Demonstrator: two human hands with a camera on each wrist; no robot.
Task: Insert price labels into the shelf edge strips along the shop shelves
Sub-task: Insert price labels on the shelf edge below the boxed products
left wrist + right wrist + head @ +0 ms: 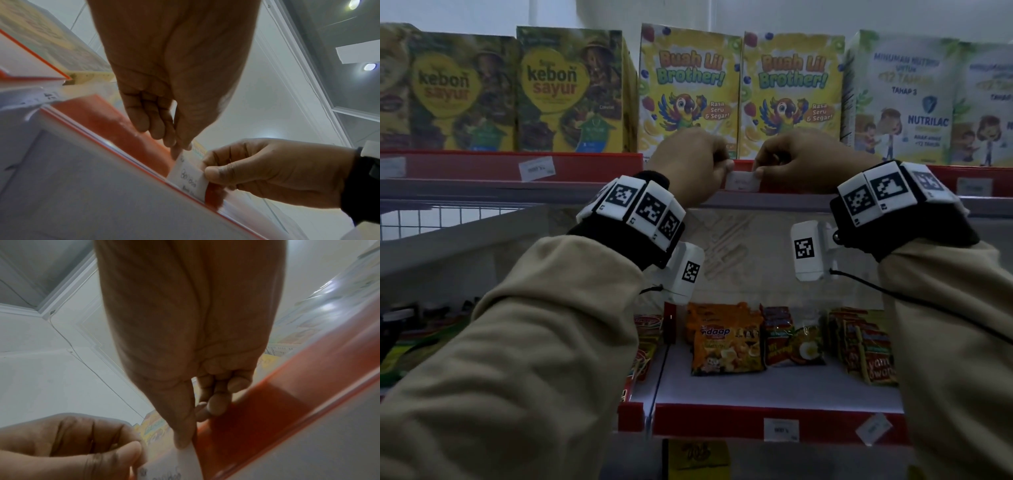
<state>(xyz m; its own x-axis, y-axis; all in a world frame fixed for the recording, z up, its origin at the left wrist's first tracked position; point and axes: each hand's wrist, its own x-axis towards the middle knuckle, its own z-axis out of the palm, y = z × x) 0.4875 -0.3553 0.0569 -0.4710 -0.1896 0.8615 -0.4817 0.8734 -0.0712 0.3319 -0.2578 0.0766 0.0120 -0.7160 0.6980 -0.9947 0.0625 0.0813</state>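
Price label (743,181): being held against the red shelf edge strip (585,166), below the Buah Lil Brother boxes (690,90).
Left hand (690,164): the label's left end is being pinched by it.
Right hand (804,161): the label's right end is being pinched between thumb and fingers.
Hands: being kept close together, one at each end.
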